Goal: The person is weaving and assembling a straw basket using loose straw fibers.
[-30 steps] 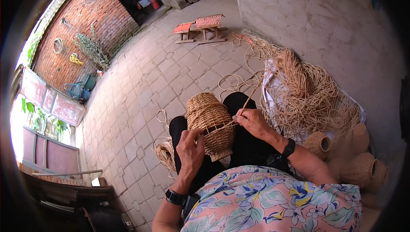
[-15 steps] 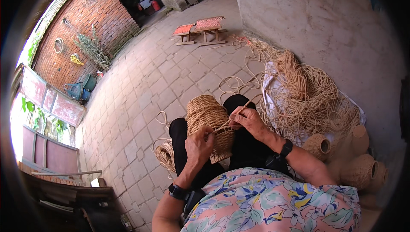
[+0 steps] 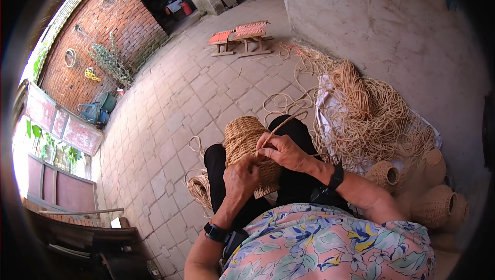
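Observation:
A tan woven basket [image 3: 243, 134] rests across my lap between my knees, its lower part partly covered by my hands. My left hand [image 3: 241, 179] lies on the basket's side with its fingers curled at the weave; whether a strand is pinched there is hidden. Close beside it, my right hand [image 3: 282, 151] pinches a cord [image 3: 282, 124] against the basket's side. From those fingers the cord's free length loops up and to the right over my dark trouser leg.
A large tangle of tan cord [image 3: 392, 110] lies on a white sheet at right. Several finished-looking woven vessels [image 3: 382, 176] sit nearer me. A cord coil [image 3: 199, 187] lies left of my knee. Two low stools [image 3: 251, 31] stand ahead, beside a plastered wall [image 3: 381, 17].
My right hand has moved left and slightly down, bringing the cord in against the basket near my left hand. The basket and left hand have hardly shifted.

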